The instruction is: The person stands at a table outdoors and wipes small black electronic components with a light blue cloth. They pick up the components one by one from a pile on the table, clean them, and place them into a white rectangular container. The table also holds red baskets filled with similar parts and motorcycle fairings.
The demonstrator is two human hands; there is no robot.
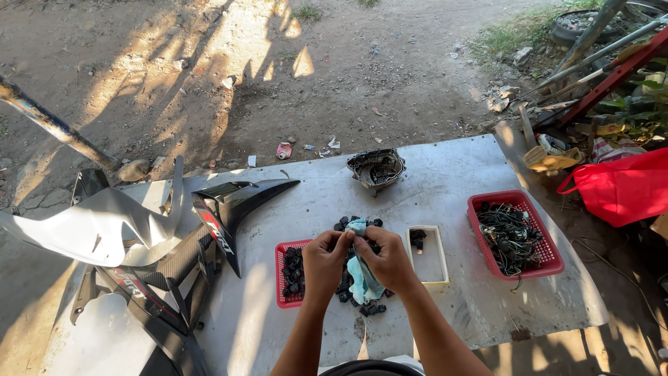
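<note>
Hands (pixel 325 261) (pixel 390 261) pinching pale blue cloth (pixel 362 278), black parts pile (pixel 358 296) beneath

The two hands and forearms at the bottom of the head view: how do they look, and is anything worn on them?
Both forearms are bare up to the picture's lower edge: no sleeves, no gloves. The left hand and the right hand show no ring, watch or wristband. Slim forearms, fingers bent.

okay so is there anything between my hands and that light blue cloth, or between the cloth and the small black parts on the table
Nothing visible. The left hand and right hand both already grip the light blue cloth, which hangs straight down onto the pile of small black parts on the grey table.
</note>
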